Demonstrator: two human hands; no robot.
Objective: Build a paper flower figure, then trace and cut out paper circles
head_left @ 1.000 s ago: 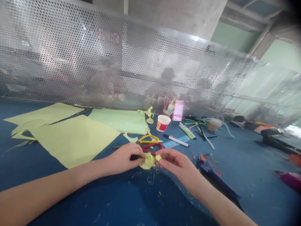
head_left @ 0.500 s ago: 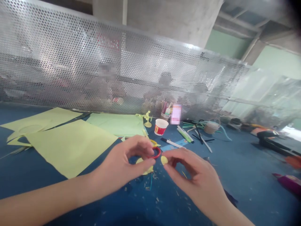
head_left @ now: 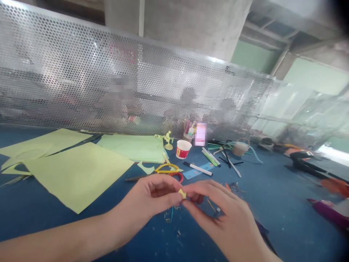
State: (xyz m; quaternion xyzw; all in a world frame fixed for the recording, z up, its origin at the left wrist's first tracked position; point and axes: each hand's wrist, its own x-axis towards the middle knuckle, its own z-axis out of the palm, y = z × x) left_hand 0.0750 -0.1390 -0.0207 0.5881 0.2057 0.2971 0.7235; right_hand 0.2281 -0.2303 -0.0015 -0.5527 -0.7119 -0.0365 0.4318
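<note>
A small pale-yellow paper piece [head_left: 182, 194], looking bent, is pinched between the fingertips of both hands above the blue table. My left hand [head_left: 152, 194] grips its left side with thumb and forefinger. From the right, my right hand [head_left: 220, 207] holds the other side, fingers curled and closed. Scissors [head_left: 167, 168] with yellow and red handles lie just behind my left hand, their blades partly covered by it. A cut yellow paper scrap [head_left: 145, 167] rests beside them.
Yellow sheets [head_left: 79, 176] cover the left side. A paper cup [head_left: 183, 150], a yellow paper figure [head_left: 168, 140], a marker [head_left: 197, 168] on a blue ruler [head_left: 191, 174] and a phone [head_left: 200, 134] stand or lie ahead. At right is a purple tool [head_left: 327, 213]. A perforated screen [head_left: 163, 72] borders the back.
My left hand has come over to the right hand and taken hold of the paper piece too. The piece, round and flat before, now looks bent. The view has shifted slightly.
</note>
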